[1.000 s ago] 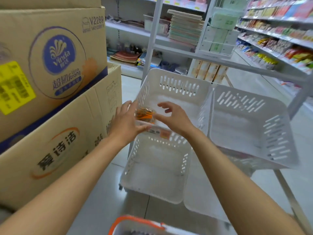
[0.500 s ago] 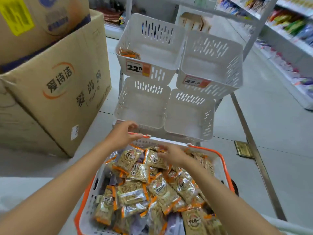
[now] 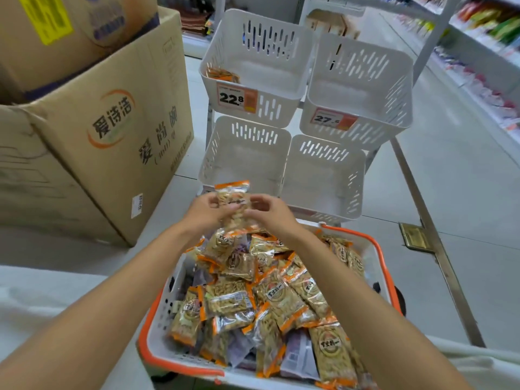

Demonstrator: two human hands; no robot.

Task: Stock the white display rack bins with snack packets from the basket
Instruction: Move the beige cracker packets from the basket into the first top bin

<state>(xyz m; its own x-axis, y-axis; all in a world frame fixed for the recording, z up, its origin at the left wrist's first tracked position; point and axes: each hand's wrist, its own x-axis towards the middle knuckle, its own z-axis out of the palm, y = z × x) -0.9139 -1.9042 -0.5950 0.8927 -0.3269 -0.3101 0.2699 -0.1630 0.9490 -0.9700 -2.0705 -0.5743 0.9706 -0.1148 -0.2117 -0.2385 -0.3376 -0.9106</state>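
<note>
**Barely started: 1 bin of 4 has anything in it**

Standing right by this and the basket (image 3: 174,365) is heaped with snack packets (image 3: 275,299). The left hand (image 3: 206,211) and right hand (image 3: 270,212) both pinch 1 packet (image 3: 232,195), held upright over the basket's far end, just in front of the lower-left bin (image 3: 244,161). Only the upper-left bin (image 3: 278,108), with the 22.8 tag (image 3: 236,98), holds a few packets (image 3: 223,76) in its corner. The upper-right bin (image 3: 363,88) and lower-right bin (image 3: 323,175) look bare. I'd say nearly all of it is left.
</note>
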